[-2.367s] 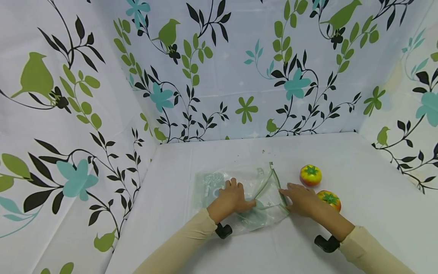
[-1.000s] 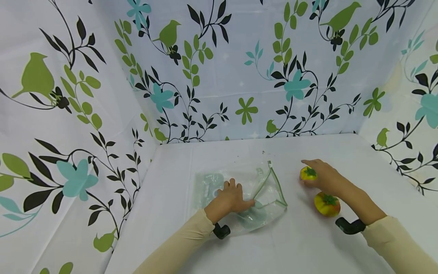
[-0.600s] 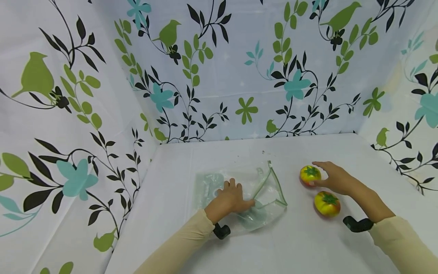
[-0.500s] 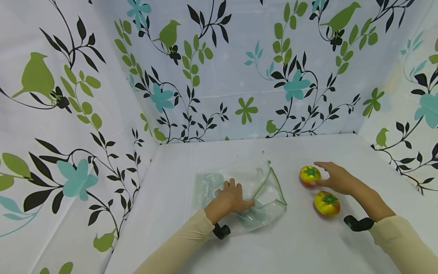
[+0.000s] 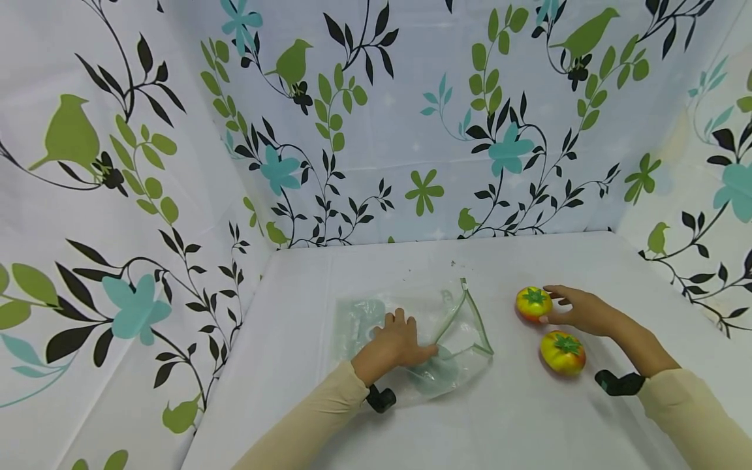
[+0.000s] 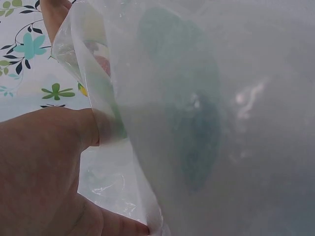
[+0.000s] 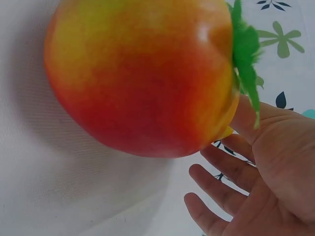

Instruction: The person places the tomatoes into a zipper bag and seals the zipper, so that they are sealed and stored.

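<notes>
One splay-fingered left hand (image 5: pixel 397 343) is being rested on a clear plastic bag (image 5: pixel 449 373), one loose-fingered right hand (image 5: pixel 581 312) beside a round red-yellow tomato (image 5: pixel 532 303), best cupped, toward the surface's (image 5: pixel 493 431) right edge.

I face a pale bluish-white fabric hanging (image 5: pixel 384 140) on the far side, printed with green birds, turquoise flowers and black leafy stems. A matching white left panel (image 5: pixel 106 225) and a cream-white right panel (image 5: pixel 719 248) flank me; my flat white tabletop (image 5: pixel 499 424) catches soft light.
</notes>
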Demonstrator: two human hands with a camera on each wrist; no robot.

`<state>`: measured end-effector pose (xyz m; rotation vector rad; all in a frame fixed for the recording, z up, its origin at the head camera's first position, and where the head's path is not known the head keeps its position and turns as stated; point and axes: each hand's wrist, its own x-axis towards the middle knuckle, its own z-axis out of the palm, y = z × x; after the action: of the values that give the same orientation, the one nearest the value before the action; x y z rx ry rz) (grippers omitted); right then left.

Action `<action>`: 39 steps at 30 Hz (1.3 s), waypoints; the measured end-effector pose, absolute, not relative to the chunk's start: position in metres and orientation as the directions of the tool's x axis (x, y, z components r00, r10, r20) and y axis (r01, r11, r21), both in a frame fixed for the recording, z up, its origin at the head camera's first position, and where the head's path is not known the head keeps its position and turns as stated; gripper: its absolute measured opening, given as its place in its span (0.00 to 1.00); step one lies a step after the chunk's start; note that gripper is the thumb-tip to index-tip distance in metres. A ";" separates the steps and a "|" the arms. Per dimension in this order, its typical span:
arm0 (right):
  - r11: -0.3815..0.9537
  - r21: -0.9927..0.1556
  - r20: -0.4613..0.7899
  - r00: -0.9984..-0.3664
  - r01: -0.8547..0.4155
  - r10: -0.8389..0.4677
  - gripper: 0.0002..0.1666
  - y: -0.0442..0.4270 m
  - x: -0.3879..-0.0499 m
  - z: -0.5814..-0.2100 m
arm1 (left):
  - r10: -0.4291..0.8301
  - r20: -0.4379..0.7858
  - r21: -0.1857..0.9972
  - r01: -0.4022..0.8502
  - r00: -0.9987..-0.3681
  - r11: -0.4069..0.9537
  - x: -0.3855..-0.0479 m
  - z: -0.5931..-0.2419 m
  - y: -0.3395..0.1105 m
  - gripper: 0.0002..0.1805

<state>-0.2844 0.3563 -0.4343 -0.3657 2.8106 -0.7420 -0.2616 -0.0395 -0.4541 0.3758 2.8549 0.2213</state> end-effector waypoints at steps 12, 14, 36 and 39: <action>0.842 -0.503 -0.125 -0.947 -0.196 -0.296 0.48 0.360 -0.288 -0.443 | 0.276 -0.233 0.163 0.243 -0.932 0.956 -0.262 -0.454 -0.039 0.47; 0.842 -0.501 -0.122 -0.948 -0.198 -0.295 0.48 0.360 -0.288 -0.443 | 0.279 -0.235 0.166 0.244 -0.931 0.955 -0.262 -0.454 -0.040 0.47; 0.836 -0.505 -0.092 -0.949 -0.216 -0.300 0.49 0.350 -0.284 -0.441 | 0.275 -0.241 0.178 0.236 -0.931 0.955 -0.262 -0.452 -0.040 0.46; 0.827 -0.509 -0.071 -0.946 -0.240 -0.318 0.48 0.343 -0.282 -0.438 | 0.276 -0.241 0.180 0.236 -0.930 0.955 -0.262 -0.452 -0.040 0.46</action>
<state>-0.2817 0.3433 -0.4376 -0.4383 2.8560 -0.7650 -0.2621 -0.0404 -0.4522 0.3789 2.8414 0.2152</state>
